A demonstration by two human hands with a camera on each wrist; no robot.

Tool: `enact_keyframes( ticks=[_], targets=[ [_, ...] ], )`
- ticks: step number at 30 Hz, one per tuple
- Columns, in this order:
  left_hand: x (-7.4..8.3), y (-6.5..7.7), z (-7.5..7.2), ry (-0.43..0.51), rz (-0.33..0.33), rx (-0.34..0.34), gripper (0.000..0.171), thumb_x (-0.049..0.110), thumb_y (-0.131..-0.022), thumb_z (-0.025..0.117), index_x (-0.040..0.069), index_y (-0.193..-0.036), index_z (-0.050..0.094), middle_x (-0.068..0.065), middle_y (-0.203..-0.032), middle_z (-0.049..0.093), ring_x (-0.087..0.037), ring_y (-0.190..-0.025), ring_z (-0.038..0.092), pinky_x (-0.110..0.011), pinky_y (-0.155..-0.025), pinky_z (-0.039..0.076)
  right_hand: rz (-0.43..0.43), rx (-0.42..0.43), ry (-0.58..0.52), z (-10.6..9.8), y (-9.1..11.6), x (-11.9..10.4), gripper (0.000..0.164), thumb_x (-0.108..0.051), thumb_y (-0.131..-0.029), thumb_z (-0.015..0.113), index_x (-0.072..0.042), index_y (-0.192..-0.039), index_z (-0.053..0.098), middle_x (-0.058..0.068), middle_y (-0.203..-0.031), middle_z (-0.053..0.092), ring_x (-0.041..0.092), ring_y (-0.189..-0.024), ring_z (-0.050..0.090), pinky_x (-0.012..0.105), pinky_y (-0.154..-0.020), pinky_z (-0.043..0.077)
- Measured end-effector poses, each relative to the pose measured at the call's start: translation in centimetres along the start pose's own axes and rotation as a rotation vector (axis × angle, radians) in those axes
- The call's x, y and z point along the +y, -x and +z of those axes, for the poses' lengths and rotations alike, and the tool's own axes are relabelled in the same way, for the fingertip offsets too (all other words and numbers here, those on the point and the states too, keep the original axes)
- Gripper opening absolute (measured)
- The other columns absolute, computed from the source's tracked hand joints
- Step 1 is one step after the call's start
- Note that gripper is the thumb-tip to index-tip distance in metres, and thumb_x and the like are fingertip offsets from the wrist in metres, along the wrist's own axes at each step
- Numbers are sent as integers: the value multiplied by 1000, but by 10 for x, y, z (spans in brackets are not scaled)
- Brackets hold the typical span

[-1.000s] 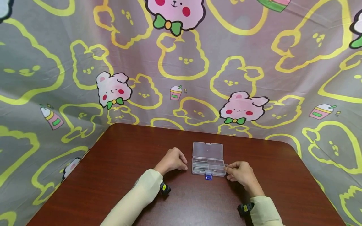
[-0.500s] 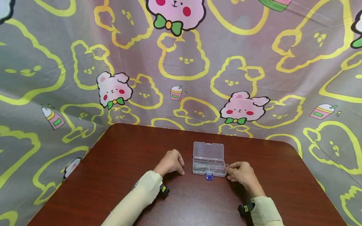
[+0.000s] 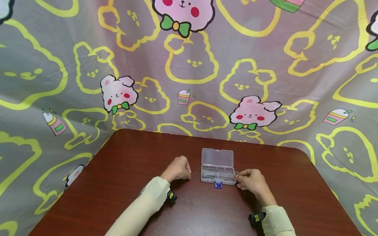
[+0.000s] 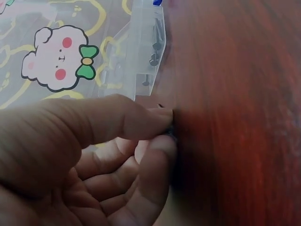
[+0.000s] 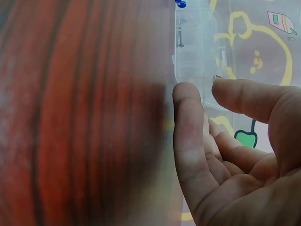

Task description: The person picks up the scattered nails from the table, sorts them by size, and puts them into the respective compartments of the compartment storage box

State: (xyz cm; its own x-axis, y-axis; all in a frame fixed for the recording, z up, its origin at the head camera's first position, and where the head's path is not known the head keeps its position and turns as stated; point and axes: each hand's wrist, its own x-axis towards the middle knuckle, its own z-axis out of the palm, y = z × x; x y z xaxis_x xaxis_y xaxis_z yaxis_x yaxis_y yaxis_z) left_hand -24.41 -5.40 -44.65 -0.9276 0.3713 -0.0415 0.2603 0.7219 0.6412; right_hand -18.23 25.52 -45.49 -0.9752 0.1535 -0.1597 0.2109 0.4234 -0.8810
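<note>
A clear plastic storage box (image 3: 227,179) lies on the table with its lid (image 3: 217,157) raised at the back. Thin metal nails (image 3: 209,176) fill its left compartments, and a few lie farther right; a blue latch (image 3: 218,185) hangs at the front. Left of the box, my left hand (image 3: 178,168) pinches a thin metal nail (image 3: 193,174) between thumb and fingertips. Most of that nail is hidden by the fingers in the left wrist view. My right hand (image 3: 251,180) grips the box's right end, thumb and forefinger on either side of it in the right wrist view.
The dark reddish-brown table (image 3: 130,157) runs back to a patterned cloth curtain (image 3: 195,91), which also hangs along both sides. Each wrist carries a black camera strap (image 3: 171,197).
My left hand has drawn slightly left and its fingers have shifted around the nail, whose thin end now shows beyond them. The right hand and the box have stayed put.
</note>
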Motion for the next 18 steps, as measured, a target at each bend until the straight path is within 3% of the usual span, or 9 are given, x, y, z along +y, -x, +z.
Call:
enact_keyframes(
  ticks=[11, 14, 18],
  targets=[
    [-3, -2, 1, 32, -44, 2, 19, 5, -69, 81, 15, -57, 70, 5, -47, 60, -11, -45, 57, -27, -45, 45, -8, 0, -2, 0, -1, 2, 20, -8, -90, 74, 10, -98, 68, 15, -81, 72, 26, -65, 70, 36, -59, 59],
    [-4, -4, 0, 83, -51, 10, 17, 3, -69, 80, 13, -59, 70, 4, -48, 61, -11, -46, 58, -27, -45, 45, -9, 1, 4, 0, 0, 2, 21, -9, -91, 74, 10, -98, 68, 15, -81, 72, 26, -65, 70, 37, -59, 59],
    [-5, -4, -1, 221, -60, 30, 12, -3, -68, 78, 7, -64, 71, 0, -53, 64, -13, -49, 63, -28, -48, 51, -14, -3, 8, -1, 0, 1, 23, -10, -90, 75, 10, -98, 67, 15, -81, 71, 26, -65, 70, 37, -59, 59]
  ],
)
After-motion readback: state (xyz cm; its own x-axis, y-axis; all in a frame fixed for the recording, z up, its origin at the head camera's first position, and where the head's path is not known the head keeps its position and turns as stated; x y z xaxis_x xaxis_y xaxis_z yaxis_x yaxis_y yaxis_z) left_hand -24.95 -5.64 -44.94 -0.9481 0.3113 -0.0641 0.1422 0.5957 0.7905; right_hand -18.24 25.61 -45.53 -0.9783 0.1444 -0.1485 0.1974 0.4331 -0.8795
